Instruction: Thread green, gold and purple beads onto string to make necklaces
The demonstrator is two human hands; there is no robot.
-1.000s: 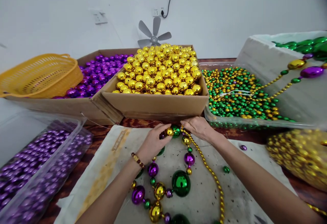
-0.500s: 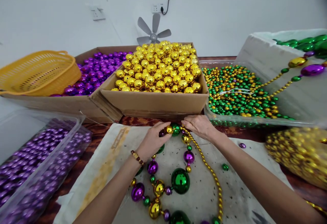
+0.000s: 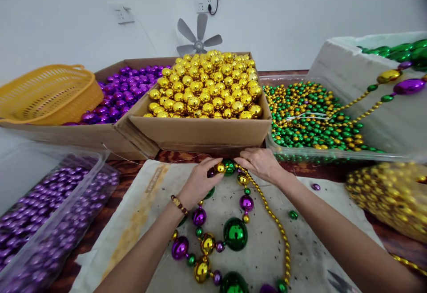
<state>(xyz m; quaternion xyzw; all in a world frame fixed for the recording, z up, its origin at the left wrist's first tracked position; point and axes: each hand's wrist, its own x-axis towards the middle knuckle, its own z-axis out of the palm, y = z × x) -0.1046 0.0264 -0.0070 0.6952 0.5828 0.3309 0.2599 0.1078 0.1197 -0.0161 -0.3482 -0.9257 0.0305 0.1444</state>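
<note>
A bead necklace of shiny green, gold and purple balls lies on a pale cloth sack. At its upper end my left hand has its fingers closed around the beads beside a small gold one. Just right of a green bead, my right hand pinches the strand where a thin gold bead chain begins. That chain curves down to the lower right. The fingertips of both hands partly hide the beads they hold.
Behind stand cardboard boxes of gold balls and purple balls, with a yellow basket on the left. A clear bin holds green and gold beads. Purple beads are at left, bagged gold beads at right. Loose beads dot the sack.
The whole view has shifted slightly. My right hand's fingers have moved a little over the strand; my left hand keeps its hold.
</note>
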